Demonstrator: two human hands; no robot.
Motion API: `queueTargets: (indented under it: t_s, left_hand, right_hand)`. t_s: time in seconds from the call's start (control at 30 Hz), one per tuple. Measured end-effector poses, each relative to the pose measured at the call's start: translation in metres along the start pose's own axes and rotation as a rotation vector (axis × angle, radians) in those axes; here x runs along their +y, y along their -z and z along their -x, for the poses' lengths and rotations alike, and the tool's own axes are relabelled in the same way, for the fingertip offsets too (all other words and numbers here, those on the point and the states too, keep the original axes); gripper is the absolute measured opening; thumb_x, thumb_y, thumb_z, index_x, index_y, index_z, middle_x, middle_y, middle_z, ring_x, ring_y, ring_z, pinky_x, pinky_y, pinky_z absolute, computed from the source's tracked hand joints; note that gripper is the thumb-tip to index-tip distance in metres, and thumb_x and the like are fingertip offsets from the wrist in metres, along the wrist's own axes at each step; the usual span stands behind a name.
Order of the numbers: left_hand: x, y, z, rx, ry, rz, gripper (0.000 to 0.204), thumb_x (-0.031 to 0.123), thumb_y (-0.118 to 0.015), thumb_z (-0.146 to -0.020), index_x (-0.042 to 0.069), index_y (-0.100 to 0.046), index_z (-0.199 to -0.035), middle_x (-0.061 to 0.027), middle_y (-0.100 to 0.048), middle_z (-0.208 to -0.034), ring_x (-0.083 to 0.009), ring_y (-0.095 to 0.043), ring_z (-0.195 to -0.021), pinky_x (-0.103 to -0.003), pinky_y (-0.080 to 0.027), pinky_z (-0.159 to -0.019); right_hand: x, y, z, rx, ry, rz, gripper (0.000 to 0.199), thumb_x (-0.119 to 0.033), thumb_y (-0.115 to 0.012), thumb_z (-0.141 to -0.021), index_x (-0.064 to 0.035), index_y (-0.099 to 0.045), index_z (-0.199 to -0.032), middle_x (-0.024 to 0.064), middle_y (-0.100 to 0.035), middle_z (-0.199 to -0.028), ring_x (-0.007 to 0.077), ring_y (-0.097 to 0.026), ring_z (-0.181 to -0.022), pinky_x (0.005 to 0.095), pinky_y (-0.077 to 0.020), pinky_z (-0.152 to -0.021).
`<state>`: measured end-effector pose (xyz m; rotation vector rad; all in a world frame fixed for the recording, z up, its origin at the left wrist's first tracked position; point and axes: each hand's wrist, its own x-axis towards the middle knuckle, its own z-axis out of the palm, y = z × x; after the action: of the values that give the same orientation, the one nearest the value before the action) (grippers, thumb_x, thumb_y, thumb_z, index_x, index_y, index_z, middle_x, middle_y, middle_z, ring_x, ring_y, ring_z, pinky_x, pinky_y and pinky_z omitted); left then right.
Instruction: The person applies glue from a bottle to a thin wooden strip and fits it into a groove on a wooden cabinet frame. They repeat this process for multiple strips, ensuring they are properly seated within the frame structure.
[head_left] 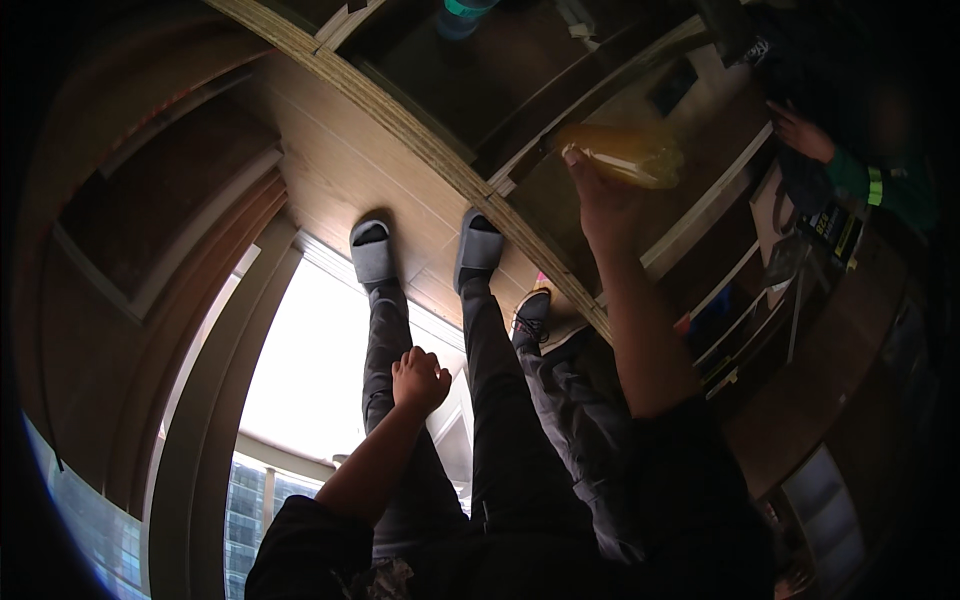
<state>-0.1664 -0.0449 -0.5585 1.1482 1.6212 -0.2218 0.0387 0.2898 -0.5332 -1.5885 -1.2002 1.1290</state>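
Observation:
My right hand (pixel 603 195) is raised over the wooden frame, closed around a clear plastic bottle (pixel 630 157) of amber liquid. The bottle lies nearly level, its darker neck end pointing left, and my thumb presses on its side. Lower down, my left hand (pixel 421 381) hangs in front of my dark trousers with its fingers curled in. Nothing shows in that hand, and it touches no object.
A plywood edge (pixel 400 110) crosses diagonally, with dark compartments beyond it. Another bottle (pixel 465 14) with a teal label is at the top. A co-worker's hand (pixel 803 135) and green sleeve appear at right. Someone's dark shoe (pixel 532 316) is beside my grey slipper (pixel 480 250).

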Motion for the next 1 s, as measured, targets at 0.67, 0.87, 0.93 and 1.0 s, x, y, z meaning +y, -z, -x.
queueTargets:
  t_s: [0.67, 0.87, 0.93, 1.0]
  left_hand:
    - [0.037, 0.036, 0.014, 0.051, -0.110, 0.013, 0.021, 0.028, -0.074, -0.081, 0.011, -0.066, -0.091, -0.0088, -0.062, -0.102, -0.0277, -0.058, -0.109, -0.045, -0.041, -0.098]
    - [0.090, 0.067, -0.021, 0.279, -0.256, 0.254, 0.024, 0.023, -0.076, -0.081, 0.011, -0.066, -0.099, -0.0035, -0.064, -0.093, -0.0237, -0.062, -0.096, -0.041, -0.044, -0.090]
    - [0.112, 0.084, -0.038, 0.434, -0.323, 0.246, 0.024, 0.021, -0.077, -0.079, 0.012, -0.065, -0.098, -0.0027, -0.064, -0.092, -0.0237, -0.062, -0.093, -0.041, -0.044, -0.087]
    - [0.138, 0.105, -0.059, 0.582, -0.368, 0.243, 0.026, 0.022, -0.078, -0.078, 0.012, -0.065, -0.098, -0.0025, -0.064, -0.093, -0.0234, -0.062, -0.093, -0.041, -0.044, -0.085]
  right_hand:
    - [-0.051, 0.093, 0.051, -0.050, -0.817, -0.767, 0.043, -0.033, -0.068, -0.095, -0.0060, -0.055, -0.125, 0.0102, -0.066, -0.107, 0.0241, -0.068, -0.094, 0.0360, -0.0605, -0.072]
    - [0.002, 0.164, -0.005, -0.300, -1.120, -0.586, 0.041, -0.039, -0.070, -0.091, -0.0085, -0.062, -0.117, 0.0054, -0.067, -0.095, 0.0179, -0.066, -0.078, 0.0297, -0.0542, -0.059]
    - [0.006, 0.148, -0.021, -0.265, -1.066, -0.381, 0.040, -0.042, -0.072, -0.088, -0.0114, -0.064, -0.112, 0.0036, -0.066, -0.089, 0.0137, -0.063, -0.067, 0.0248, -0.0474, -0.047]
    - [0.017, 0.143, -0.035, -0.254, -1.062, -0.252, 0.040, -0.044, -0.074, -0.086, -0.0134, -0.064, -0.109, 0.0028, -0.065, -0.083, 0.0111, -0.060, -0.057, 0.0217, -0.0414, -0.040]
